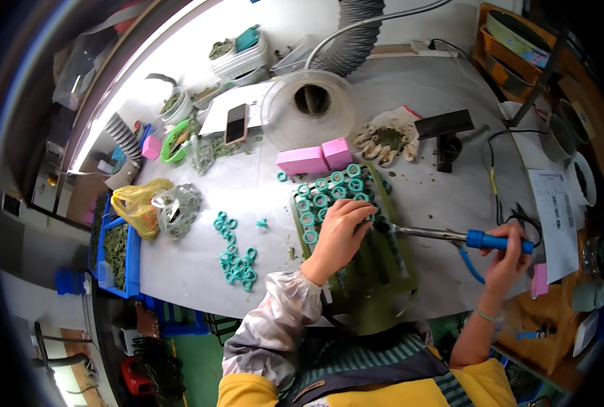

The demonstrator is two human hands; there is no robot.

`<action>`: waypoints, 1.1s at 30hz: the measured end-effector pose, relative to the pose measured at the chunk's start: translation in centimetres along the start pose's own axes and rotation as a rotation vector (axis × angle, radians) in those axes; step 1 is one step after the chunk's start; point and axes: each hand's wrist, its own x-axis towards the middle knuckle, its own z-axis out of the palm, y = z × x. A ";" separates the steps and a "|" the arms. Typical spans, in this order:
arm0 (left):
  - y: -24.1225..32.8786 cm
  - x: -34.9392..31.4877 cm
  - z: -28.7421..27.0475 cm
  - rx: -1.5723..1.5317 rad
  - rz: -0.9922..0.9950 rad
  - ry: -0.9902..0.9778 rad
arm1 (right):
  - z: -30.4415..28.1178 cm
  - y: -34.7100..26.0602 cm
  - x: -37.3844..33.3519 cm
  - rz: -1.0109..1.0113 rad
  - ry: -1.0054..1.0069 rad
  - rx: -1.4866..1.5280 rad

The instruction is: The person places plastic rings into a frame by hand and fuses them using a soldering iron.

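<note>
My right hand [505, 263] is wrapped round the blue handle of a soldering iron [427, 233]. The iron's metal shaft points left, and its dark tip comes close to the fingers of my left hand [342, 229]. Those fingers are closed in a pinch at a teal ring, of which only a part shows. Beneath lies a dark green rack [363, 292], with rows of teal rings [321, 201] standing on its far left part. My left hand and forearm hide some of these rows. A heap of loose teal rings [239, 266] lies on the table to the left.
Beyond the rack sit pink blocks [302, 161], a clear funnel hood [281, 112] on a grey hose, and a stained glove [386, 139]. A phone [237, 123], plastic bags [142, 210] and a blue bin [131, 258] are left. The iron's cable [495, 180] runs along the right.
</note>
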 end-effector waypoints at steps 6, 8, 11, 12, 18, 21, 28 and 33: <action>-4.4 -1.4 -6.1 -0.128 -0.398 0.310 | -0.5 0.0 -0.2 0.002 0.018 0.068; -8.7 -5.0 -9.4 0.370 -0.446 0.230 | 0.0 -0.3 -0.4 0.004 0.011 0.085; -10.7 -8.4 -10.8 0.540 -0.339 0.126 | 0.6 -0.3 -0.6 0.029 -0.034 0.108; -11.3 -9.2 -10.6 0.540 -0.342 0.128 | 0.9 -0.3 -0.7 0.018 -0.038 0.116; -12.4 -12.2 -10.0 -0.149 -0.660 0.390 | 2.4 -0.5 -1.7 0.066 -0.135 0.123; -8.9 -12.2 -10.7 -0.115 -0.704 0.243 | 3.3 -0.6 -2.1 0.088 -0.153 0.139; -2.6 -11.6 -9.3 -0.275 -0.594 0.179 | 4.5 0.0 -3.0 0.093 -0.208 0.156; 0.3 -10.3 -7.4 -0.498 -0.493 0.015 | 5.0 0.2 -3.5 0.117 -0.210 0.169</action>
